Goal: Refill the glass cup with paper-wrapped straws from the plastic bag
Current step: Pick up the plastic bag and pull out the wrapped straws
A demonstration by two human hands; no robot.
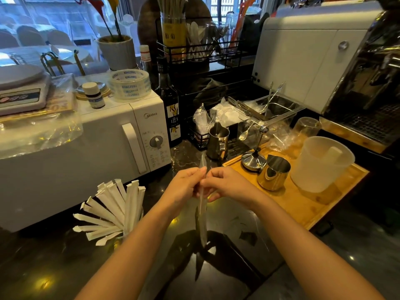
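A glass cup [132, 229] stands on the dark counter at the lower left, with several paper-wrapped straws [112, 204] fanned out of it. In the middle of the view my left hand [184, 187] and my right hand [225, 184] meet, both pinching a long, narrow, flattened clear plastic bag [203, 221]. The bag hangs upright between them, its top poking above my fingers and its lower end just above the counter. It looks flat; I see no straws inside it.
A white microwave [121, 135] stands left, close behind the cup. A syrup bottle [171, 109] and a steel pitcher [217, 144] are behind my hands. On the right, a wooden tray [303, 204] holds a steel jug [273, 173] and a plastic measuring jug [320, 163].
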